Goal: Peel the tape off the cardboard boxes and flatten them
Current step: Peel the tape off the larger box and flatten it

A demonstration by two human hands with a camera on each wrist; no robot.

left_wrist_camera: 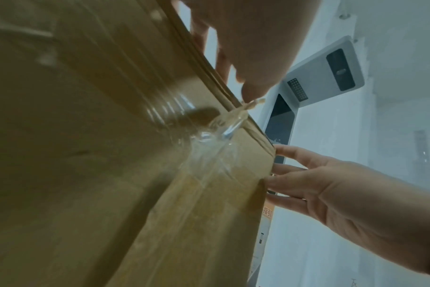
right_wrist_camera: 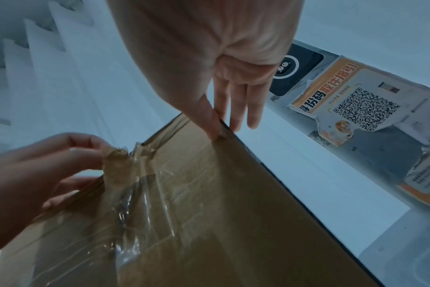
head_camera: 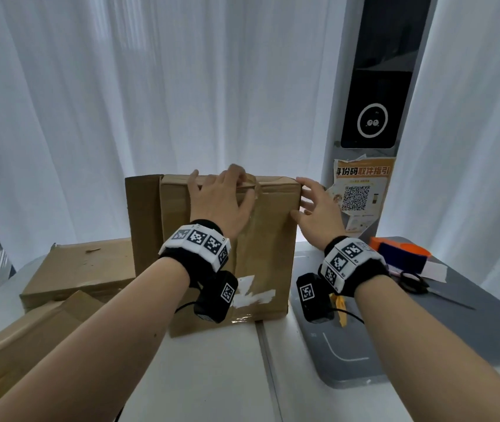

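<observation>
Two bare forearms with marker-covered wristbands reach forward over the white tabletop (head_camera: 212, 376) to a tall cardboard box (head_camera: 261, 257) standing upright near its far edge. At the box's top edge, the left hand (head_camera: 221, 202) pinches a lifted end of clear packing tape (head_camera: 250, 185) between thumb and fingertips. The right hand (head_camera: 318, 208) steadies the box's upper right corner, fingers straight and slightly spread, thumb on the near face.

Only the right wrist view shows the tape (right_wrist_camera: 125, 174) plainly: a wrinkled strip, partly pulled up, with brown cardboard fibre stuck to its raised end, the rest still running down the box face. From the left wrist, the tape (left_wrist_camera: 224, 128) gleams where it rises off the box's edge, and the right hand's fingers (left_wrist_camera: 290, 169) touch the box's side edge.

The head view alone takes in a flatter box (head_camera: 81, 269) at the tabletop's left side, more flattened cardboard (head_camera: 23, 345) at the left near corner, and black scissors (head_camera: 416, 284) on a grey mat (head_camera: 425, 345) at the right edge.
</observation>
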